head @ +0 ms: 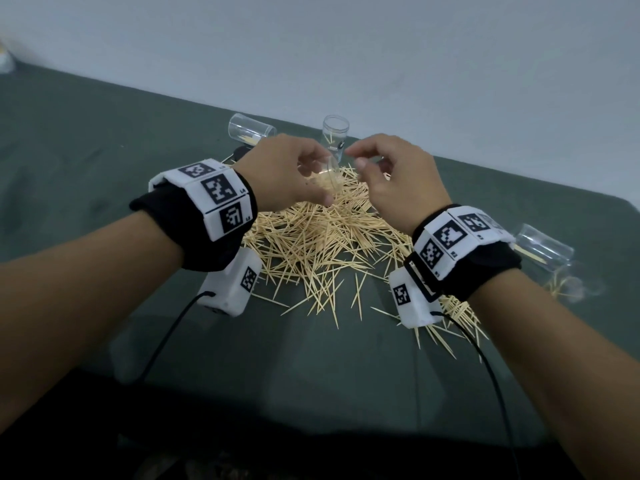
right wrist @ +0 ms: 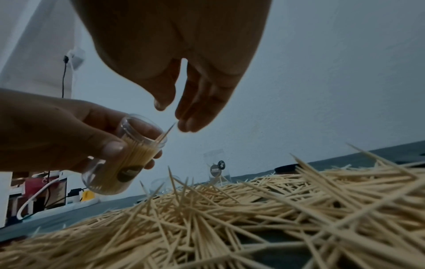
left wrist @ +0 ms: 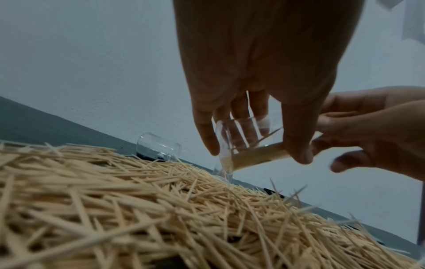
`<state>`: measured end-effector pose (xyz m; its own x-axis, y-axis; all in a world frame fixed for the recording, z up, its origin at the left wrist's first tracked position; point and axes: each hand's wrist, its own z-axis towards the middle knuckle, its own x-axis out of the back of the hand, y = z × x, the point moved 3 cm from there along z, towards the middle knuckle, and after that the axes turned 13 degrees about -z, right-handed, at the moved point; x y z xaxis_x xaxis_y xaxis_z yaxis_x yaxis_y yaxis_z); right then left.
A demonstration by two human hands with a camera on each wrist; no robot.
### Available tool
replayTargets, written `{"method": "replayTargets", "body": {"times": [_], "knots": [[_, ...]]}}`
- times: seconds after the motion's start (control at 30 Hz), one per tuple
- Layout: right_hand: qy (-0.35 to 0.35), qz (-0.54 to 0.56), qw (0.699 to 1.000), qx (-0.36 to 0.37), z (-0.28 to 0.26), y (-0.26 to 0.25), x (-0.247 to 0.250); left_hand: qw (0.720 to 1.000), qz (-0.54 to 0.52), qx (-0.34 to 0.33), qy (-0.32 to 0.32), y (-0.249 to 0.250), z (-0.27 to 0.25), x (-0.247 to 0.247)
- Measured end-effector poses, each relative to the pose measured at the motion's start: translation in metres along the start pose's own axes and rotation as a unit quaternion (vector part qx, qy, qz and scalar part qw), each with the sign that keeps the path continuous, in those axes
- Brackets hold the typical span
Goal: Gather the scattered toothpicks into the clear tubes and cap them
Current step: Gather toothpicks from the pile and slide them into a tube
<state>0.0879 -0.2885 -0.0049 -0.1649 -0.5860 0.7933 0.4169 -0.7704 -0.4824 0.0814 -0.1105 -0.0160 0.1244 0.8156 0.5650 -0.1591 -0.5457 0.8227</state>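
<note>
A wide pile of loose toothpicks [head: 318,244] [right wrist: 230,218] covers the green table [head: 104,133]. Just above its far edge, my left hand [head: 317,183] [left wrist: 253,149] grips a clear tube [head: 327,174] [right wrist: 128,160], tilted with its mouth toward the right. The tube is partly filled with toothpicks. One toothpick [right wrist: 168,132] pokes out of the mouth. My right hand [head: 355,159] [right wrist: 172,115] hovers at the mouth with its thumb apart from the fingers. Its fingertips [right wrist: 186,125] touch that toothpick's end.
A clear tube [head: 251,129] [left wrist: 158,147] lies at the back left beside a black cap [head: 240,152]. Another tube [head: 335,133] [right wrist: 216,167] stands upright behind my hands. A third tube [head: 543,247] lies at the right with a few toothpicks. The wall is close behind.
</note>
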Motion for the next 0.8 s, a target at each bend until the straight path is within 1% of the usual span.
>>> {"method": "replayTargets", "body": {"times": [0.07,0.13,0.17,0.23,0.33,0.4,0.43,0.47,0.6,0.7,0.8], "knots": [[0.019,-0.042,0.999,0.003,-0.003,0.001,0.002,1.0,0.003,0.008,0.007,-0.005,0.0,0.006],[-0.002,-0.086,0.996,0.0,-0.006,0.003,0.003,1.0,0.004,0.021,0.015,-0.012,0.001,0.013],[-0.031,-0.115,0.993,0.006,-0.008,0.005,0.001,0.999,0.005,0.028,0.02,-0.015,0.0,0.018],[-0.112,-0.173,0.978,0.043,-0.011,0.005,-0.007,0.999,0.008,0.036,0.032,-0.02,-0.001,0.025],[-0.201,-0.235,0.942,0.127,-0.019,-0.002,-0.023,0.998,0.016,0.032,0.044,-0.024,-0.003,0.032],[-0.244,-0.294,0.912,0.148,-0.023,-0.006,-0.032,0.998,0.016,0.028,0.046,-0.022,-0.003,0.032],[-0.254,-0.319,0.902,0.144,-0.024,-0.007,-0.034,0.998,0.016,0.027,0.045,-0.022,-0.003,0.032],[-0.254,-0.334,0.898,0.136,-0.023,-0.006,-0.036,0.999,0.016,0.027,0.043,-0.021,-0.003,0.031],[-0.239,-0.371,0.892,0.101,-0.018,0.002,-0.034,0.999,0.005,0.023,0.035,-0.019,-0.003,0.027],[-0.245,-0.369,0.894,0.065,-0.015,0.009,-0.029,0.999,0.0,0.017,0.03,-0.017,-0.003,0.024],[-0.267,-0.318,0.909,0.043,-0.013,0.014,-0.025,0.999,-0.006,0.019,0.027,-0.016,-0.002,0.023]]}}
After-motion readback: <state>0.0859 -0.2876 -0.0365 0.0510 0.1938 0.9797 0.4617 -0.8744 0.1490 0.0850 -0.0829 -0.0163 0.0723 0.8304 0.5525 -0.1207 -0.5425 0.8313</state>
